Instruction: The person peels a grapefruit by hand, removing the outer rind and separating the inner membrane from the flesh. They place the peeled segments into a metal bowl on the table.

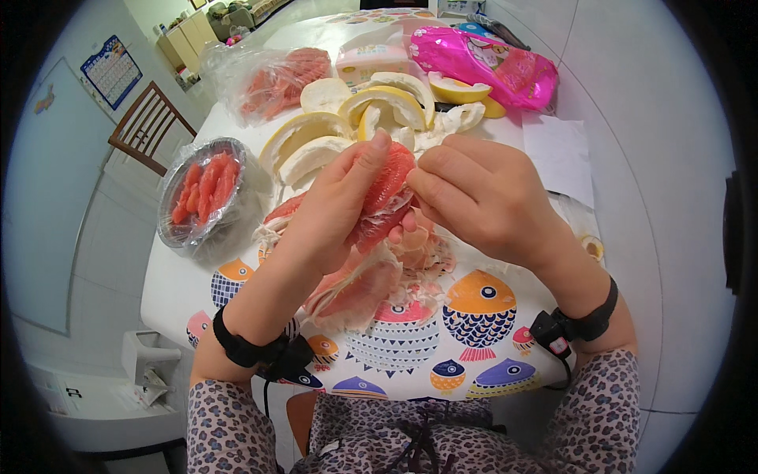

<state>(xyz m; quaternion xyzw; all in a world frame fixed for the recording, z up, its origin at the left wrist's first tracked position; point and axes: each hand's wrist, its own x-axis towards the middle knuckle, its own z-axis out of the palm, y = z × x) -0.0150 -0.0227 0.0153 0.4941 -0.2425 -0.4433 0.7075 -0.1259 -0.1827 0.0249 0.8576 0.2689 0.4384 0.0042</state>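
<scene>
A red pomelo segment (388, 181) is gripped in my left hand (337, 195), thumb along its upper side. Loose whitish membrane hangs at the segment's right edge. There my right hand (482, 189) pinches with bent fingers, apparently on that membrane; its fingertips are partly hidden. Below both hands, a pile of peeled pomelo membrane (361, 290) lies on the fish-patterned tablecloth (479, 314). Another red pomelo piece (284, 208) shows behind my left wrist, mostly covered. To the left, a plastic-lined metal bowl (172, 228) holds several peeled red segments (207, 186).
Thick yellow-and-white pomelo rinds (314, 133) lie beyond my hands. Behind them are a clear plastic bag (228, 83) with red pomelo, a tissue pack (373, 62) and a shiny pink bag (485, 68). White paper (559, 154) lies along the right edge by the wall.
</scene>
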